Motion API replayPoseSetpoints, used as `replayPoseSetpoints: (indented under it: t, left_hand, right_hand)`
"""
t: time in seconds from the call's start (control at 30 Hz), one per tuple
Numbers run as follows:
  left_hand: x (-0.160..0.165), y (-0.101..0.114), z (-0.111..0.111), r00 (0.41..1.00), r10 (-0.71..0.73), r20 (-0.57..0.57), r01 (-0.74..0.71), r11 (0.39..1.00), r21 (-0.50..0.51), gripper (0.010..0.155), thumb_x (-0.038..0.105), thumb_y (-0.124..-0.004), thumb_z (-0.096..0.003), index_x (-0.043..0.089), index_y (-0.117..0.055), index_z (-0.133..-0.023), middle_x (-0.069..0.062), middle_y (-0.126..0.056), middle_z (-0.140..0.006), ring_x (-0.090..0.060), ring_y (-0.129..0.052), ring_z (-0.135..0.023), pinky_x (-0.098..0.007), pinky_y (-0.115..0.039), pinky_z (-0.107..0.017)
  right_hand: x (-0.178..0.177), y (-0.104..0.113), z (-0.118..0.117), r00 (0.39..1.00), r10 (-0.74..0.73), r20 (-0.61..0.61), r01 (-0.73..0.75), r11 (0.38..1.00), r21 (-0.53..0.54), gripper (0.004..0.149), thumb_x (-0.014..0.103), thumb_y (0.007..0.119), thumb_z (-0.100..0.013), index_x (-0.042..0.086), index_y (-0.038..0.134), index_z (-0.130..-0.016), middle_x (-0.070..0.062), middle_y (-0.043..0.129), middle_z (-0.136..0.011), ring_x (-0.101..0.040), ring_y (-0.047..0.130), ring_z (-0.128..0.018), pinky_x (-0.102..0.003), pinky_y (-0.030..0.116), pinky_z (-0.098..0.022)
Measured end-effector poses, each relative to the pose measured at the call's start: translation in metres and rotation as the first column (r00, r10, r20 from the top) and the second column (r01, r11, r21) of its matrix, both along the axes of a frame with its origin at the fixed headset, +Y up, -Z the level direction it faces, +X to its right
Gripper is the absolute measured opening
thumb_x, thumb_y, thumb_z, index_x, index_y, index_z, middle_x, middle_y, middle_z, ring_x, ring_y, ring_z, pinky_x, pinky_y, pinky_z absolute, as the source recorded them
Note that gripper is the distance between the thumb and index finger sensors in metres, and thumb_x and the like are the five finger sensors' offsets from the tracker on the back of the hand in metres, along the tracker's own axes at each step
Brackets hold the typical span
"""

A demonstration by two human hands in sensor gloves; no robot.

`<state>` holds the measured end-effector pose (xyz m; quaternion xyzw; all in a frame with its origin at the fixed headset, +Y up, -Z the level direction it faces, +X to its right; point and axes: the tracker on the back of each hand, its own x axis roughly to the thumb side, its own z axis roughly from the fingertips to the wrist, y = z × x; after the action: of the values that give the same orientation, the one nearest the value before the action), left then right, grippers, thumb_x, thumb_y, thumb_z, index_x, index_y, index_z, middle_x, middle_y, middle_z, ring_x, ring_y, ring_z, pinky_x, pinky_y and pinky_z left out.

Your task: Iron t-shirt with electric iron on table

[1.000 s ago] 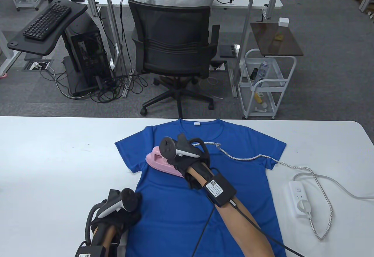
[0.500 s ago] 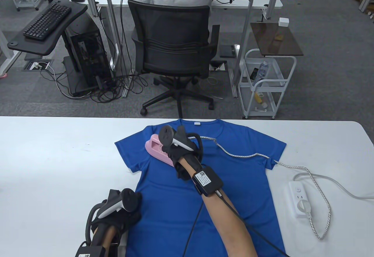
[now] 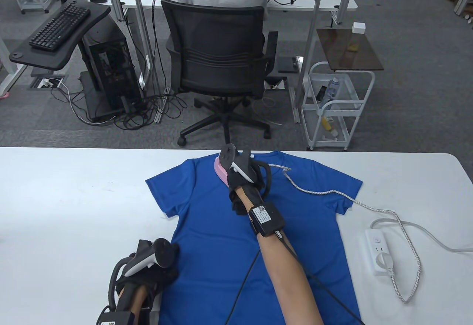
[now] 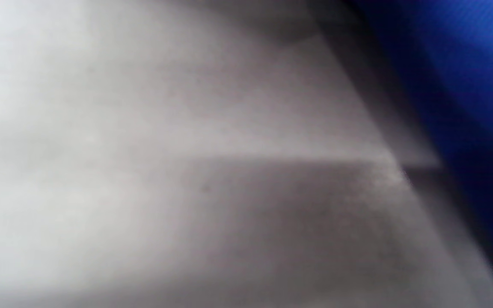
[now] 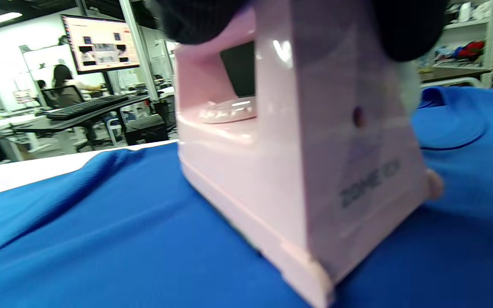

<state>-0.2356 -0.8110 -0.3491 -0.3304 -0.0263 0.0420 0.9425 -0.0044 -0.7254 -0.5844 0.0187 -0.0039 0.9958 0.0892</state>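
A blue t-shirt (image 3: pixel 255 229) lies flat on the white table (image 3: pixel 66 199), collar at the far edge. My right hand (image 3: pixel 242 179) grips the handle of a pink electric iron (image 3: pixel 220 168) that sits on the shirt just left of the collar. In the right wrist view the iron (image 5: pixel 306 171) stands flat on the blue cloth (image 5: pixel 101 239), gloved fingers (image 5: pixel 199 19) over its handle. My left hand (image 3: pixel 147 277) rests on the shirt's lower left edge; its fingers are hidden under the tracker. The left wrist view shows blurred table and blue cloth (image 4: pixel 464 85).
The iron's braided cord (image 3: pixel 332 193) runs across the right sleeve to a white power strip (image 3: pixel 380 253) on the table's right side. An office chair (image 3: pixel 221 62) and a white trolley (image 3: pixel 334 107) stand beyond the far edge.
My right hand has slid the iron from the shirt's left chest away and rightwards to the collar. The cord followed it. My left hand has not moved.
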Motion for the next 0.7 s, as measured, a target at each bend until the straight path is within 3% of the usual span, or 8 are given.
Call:
replayPoseSetpoints:
  t: [0.2, 0.3, 0.47, 0.7]
  left_hand:
    - [0.000, 0.000, 0.000, 1.000, 0.006, -0.006, -0.006, 1.000, -0.005, 0.073, 0.053, -0.053, -0.0476, 0.044, -0.010, -0.105, 0.000, 0.000, -0.113, -0.036, -0.003, -0.106, -0.063, -0.020, -0.074]
    - [0.000, 0.000, 0.000, 1.000, 0.010, -0.009, -0.010, 1.000, -0.002, 0.073, 0.053, -0.053, -0.0476, 0.044, -0.010, -0.105, 0.001, 0.000, -0.113, -0.036, -0.003, -0.106, -0.063, -0.019, -0.074]
    - [0.000, 0.000, 0.000, 1.000, 0.011, -0.014, -0.011, 1.000, -0.002, 0.073, 0.053, -0.054, -0.0476, 0.044, -0.010, -0.105, 0.001, 0.000, -0.113, -0.036, -0.003, -0.106, -0.063, -0.019, -0.074]
    - [-0.001, -0.001, 0.001, 1.000, 0.019, -0.023, -0.019, 1.000, 0.005, 0.073, 0.052, -0.053, -0.0477, 0.044, -0.011, -0.106, 0.001, 0.000, -0.113, -0.036, -0.002, -0.106, -0.063, -0.019, -0.074]
  right_hand:
    - [-0.010, 0.003, 0.004, 0.965, -0.115, -0.236, 0.082, 0.986, -0.149, 0.061, 0.022, 0.069, -0.050, 0.022, 0.052, -0.108, -0.024, 0.072, -0.104, -0.046, 0.083, -0.083, -0.058, 0.073, -0.058]
    - [-0.014, 0.006, 0.003, 0.948, -0.143, -0.285, 0.086, 0.975, -0.203, 0.061, 0.020, 0.071, -0.050, 0.024, 0.052, -0.108, -0.024, 0.072, -0.104, -0.046, 0.083, -0.084, -0.059, 0.072, -0.058]
    - [-0.008, 0.009, -0.001, 0.961, -0.089, -0.262, 0.041, 0.982, -0.185, 0.063, 0.020, 0.074, -0.048, 0.029, 0.053, -0.107, -0.023, 0.078, -0.098, -0.044, 0.087, -0.078, -0.056, 0.075, -0.056]
    - [0.020, 0.009, -0.003, 0.997, 0.019, -0.071, -0.024, 0.998, -0.066, 0.063, 0.020, 0.073, -0.047, 0.030, 0.054, -0.106, -0.025, 0.079, -0.096, -0.045, 0.089, -0.076, -0.055, 0.077, -0.054]
